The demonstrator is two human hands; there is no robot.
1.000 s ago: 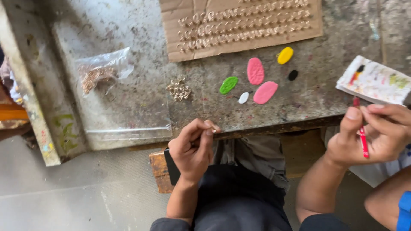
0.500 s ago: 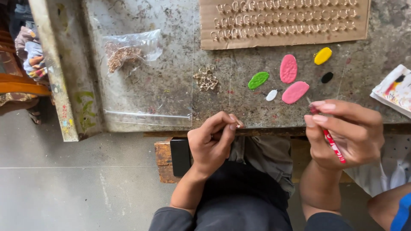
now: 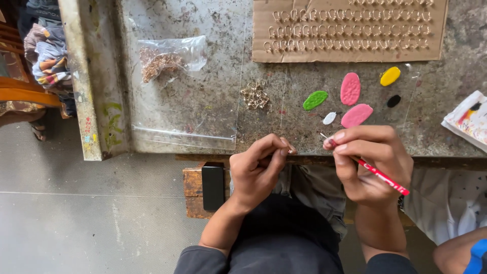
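The left hand (image 3: 258,170) pinches a tiny metal piece (image 3: 289,150) between thumb and forefinger, the other fingers curled in; the piece is too small to tell its shape. The right hand (image 3: 373,162) grips a thin red stick tool (image 3: 378,174) like a pen, fingers closed tight around it, its pale tip just beside the pinched piece. Both hands hover at the near edge of the worn, stained stone worktop (image 3: 203,96), which serves as the landmark here.

On the worktop, just beyond the hands, lie smooth flat paint blobs: two pink ovals (image 3: 350,89), a green one (image 3: 315,100), a small white one (image 3: 329,118), a yellow one (image 3: 390,76) and a black dot (image 3: 393,101). Left of these sits a loose heap of gold-coloured wire rings (image 3: 255,95). At the far side lies a sheet of brown cardboard (image 3: 350,30) carrying neat rows of such rings. Toward the worktop's left, a crinkled clear plastic bag (image 3: 170,58) holds coppery bits. At its right edge rests a paint-smeared paper (image 3: 469,122).
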